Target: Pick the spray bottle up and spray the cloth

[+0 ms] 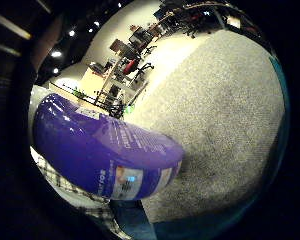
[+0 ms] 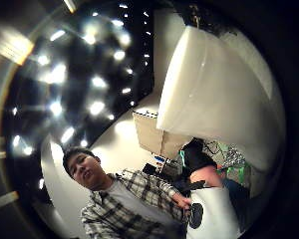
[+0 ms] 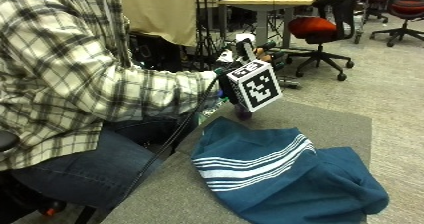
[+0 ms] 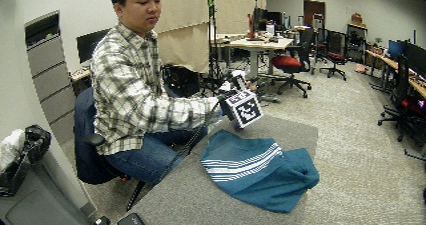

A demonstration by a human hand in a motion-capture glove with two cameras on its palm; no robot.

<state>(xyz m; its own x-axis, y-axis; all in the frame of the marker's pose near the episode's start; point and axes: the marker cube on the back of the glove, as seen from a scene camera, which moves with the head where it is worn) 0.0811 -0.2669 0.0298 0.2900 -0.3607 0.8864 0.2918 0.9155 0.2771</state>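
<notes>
A teal cloth with white stripes lies crumpled on the grey table. My gloved right hand grips a purple spray bottle and holds it upright in the air, just above the table beside the cloth's far corner. The bottle's white spray head sticks up above the hand. The little finger side palm view is filled by the purple bottle body with its label, above the grey table top. Close to the palm in the thumb side view is the white spray head. The wide outside view shows the hand above the cloth.
The person sits on a chair at the table's left side, forearm reaching over its edge. Beyond the table stand a red office chair and a desk. Bare grey table surface lies in front of the cloth.
</notes>
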